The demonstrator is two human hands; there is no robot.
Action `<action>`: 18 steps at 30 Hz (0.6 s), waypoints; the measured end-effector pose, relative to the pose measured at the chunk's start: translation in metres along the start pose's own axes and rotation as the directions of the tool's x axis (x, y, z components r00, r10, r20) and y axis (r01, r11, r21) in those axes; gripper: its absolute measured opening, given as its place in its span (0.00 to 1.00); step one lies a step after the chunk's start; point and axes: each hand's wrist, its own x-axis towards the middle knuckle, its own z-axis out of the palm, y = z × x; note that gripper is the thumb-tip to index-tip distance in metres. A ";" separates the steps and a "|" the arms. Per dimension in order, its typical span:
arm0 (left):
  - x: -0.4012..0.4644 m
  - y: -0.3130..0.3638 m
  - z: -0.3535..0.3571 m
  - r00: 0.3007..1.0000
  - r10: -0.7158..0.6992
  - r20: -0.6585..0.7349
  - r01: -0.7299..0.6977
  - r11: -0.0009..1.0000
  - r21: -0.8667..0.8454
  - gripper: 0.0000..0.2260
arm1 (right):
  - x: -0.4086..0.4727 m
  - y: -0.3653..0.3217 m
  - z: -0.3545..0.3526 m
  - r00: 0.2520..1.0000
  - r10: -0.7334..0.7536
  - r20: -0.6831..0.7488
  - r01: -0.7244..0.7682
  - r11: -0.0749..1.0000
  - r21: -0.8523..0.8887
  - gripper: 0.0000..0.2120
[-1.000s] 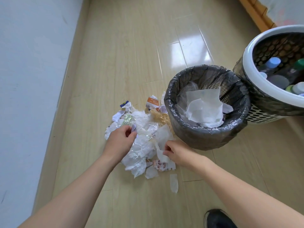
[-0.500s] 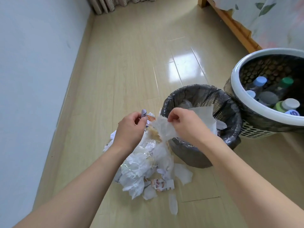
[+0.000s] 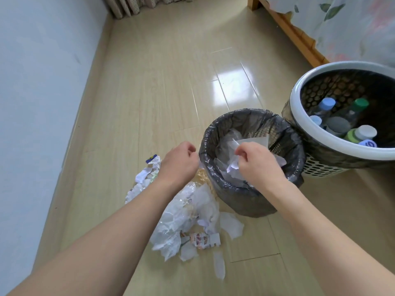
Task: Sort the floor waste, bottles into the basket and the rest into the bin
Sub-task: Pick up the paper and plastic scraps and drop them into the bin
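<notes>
Head camera looks down on a heap of floor waste [image 3: 183, 212], crumpled white tissue, clear plastic film and torn printed wrappers, lying on the pale wood floor [image 3: 162, 86] just left of the bin [image 3: 252, 201] and touching its base. A few loose white scraps [image 3: 230, 227] sit at the near edge of the heap, apart from the main pile. Over the bin's mouth the right hand [image 3: 259, 161] hangs with its fingers curled, pinching a crumpled white scrap of paper [image 3: 233, 166] that dangles inside the rim. The left hand [image 3: 178, 162] is raised above the heap, right beside the bin's left rim, its fingers curled in; a small bit of something pale shows at the fingertips (too little of it to say what it is, or whether it is truly held). The bin is lined with a black bag and already has white paper and film in it. Touching the bin on its right stands the basket [image 3: 320, 144], white-rimmed with perforated sides, holding several capped bottles [image 3: 342, 124] standing close together. Beyond it runs a wooden bed frame [image 3: 295, 35] with a floral cover, and a grey wall [image 3: 42, 82] closes the left side.
</notes>
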 end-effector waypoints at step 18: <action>-0.064 -0.066 0.074 0.870 -0.318 0.376 0.477 0.736 -0.481 0.17 | -0.026 -0.013 0.035 0.907 -0.148 0.395 0.255 0.938 -0.233 0.14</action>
